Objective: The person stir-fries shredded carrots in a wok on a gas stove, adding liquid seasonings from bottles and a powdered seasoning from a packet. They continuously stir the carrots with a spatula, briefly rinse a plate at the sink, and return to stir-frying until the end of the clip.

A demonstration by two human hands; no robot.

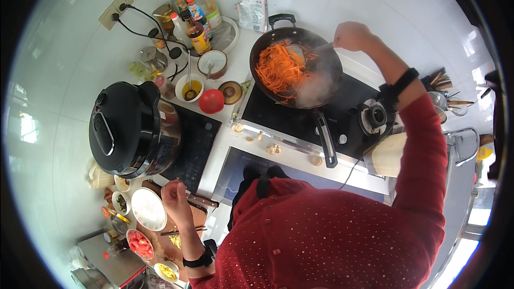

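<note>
My right hand is closed around the handle of a metal spatula, whose blade lies in the wok. Shredded carrot fills the left half of the dark wok, and steam rises over its lower right part. The wok stands on the black gas hob. My left hand is raised with curled fingers above the board area, between the white plate and a knife with a brown handle; I cannot tell whether it holds anything.
A black electric pressure cooker stands at the left. Sauce bottles, a bowl of oil with a ladle and a red bowl are left of the wok. Garlic lies along the hob's front. A bowl of cut tomato sits lower left.
</note>
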